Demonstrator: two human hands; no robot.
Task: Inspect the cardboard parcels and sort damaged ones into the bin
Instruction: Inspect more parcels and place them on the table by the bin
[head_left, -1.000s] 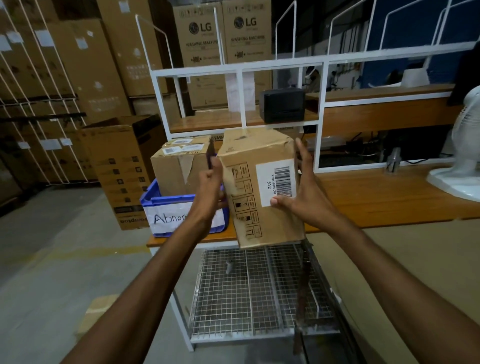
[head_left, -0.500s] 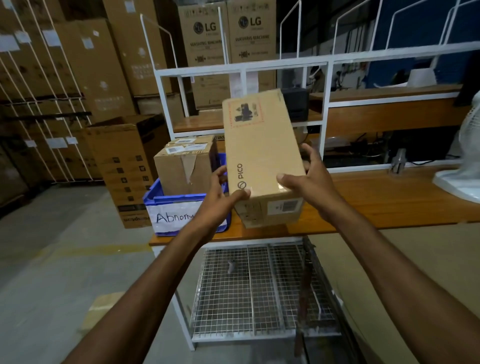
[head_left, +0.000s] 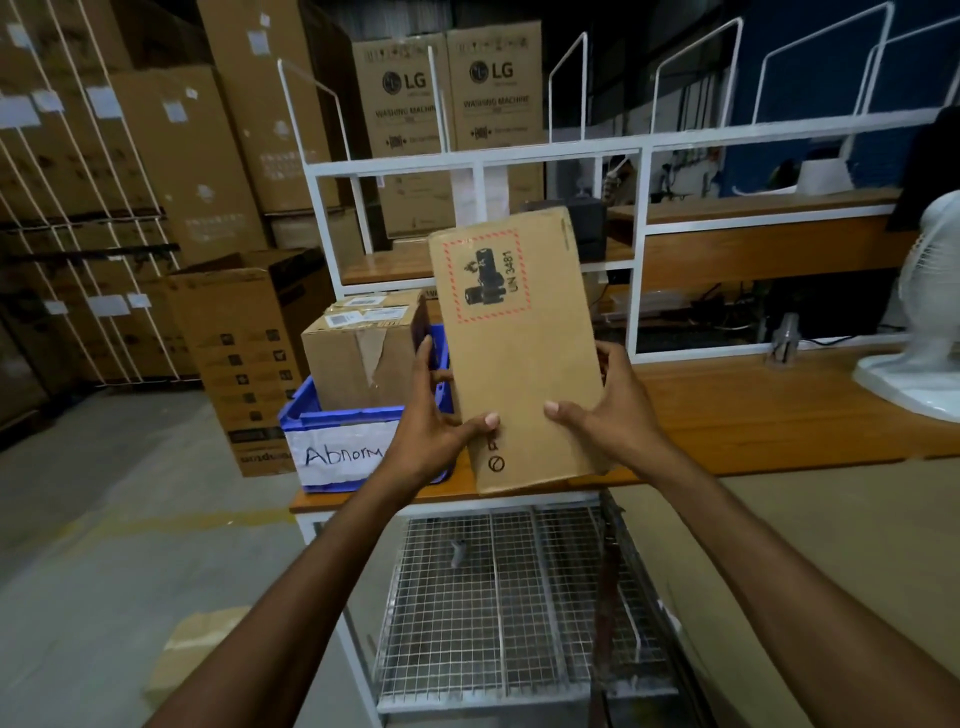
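Observation:
I hold a tall cardboard parcel (head_left: 524, 358) upright in front of me, above the edge of the wooden workbench (head_left: 753, 415). Its facing side carries a red dashed battery label reading UN 3481. My left hand (head_left: 434, 431) grips its lower left edge and my right hand (head_left: 605, 410) its lower right edge, thumbs on the front. Left of it, a blue bin (head_left: 322, 415) with a handwritten "Abnorm" label holds a second cardboard parcel (head_left: 358, 353) with torn tape.
A wire mesh cart (head_left: 498, 597) stands under the bench edge. A white fan (head_left: 919, 332) sits at the far right of the bench. A white metal shelf frame (head_left: 478, 156) rises behind. Large stacked cartons and an open carton (head_left: 244, 353) fill the left.
I have turned the parcel in my hands: the barcode side faced me first, then a long plain side, and now the battery-label side stands more upright and closer.

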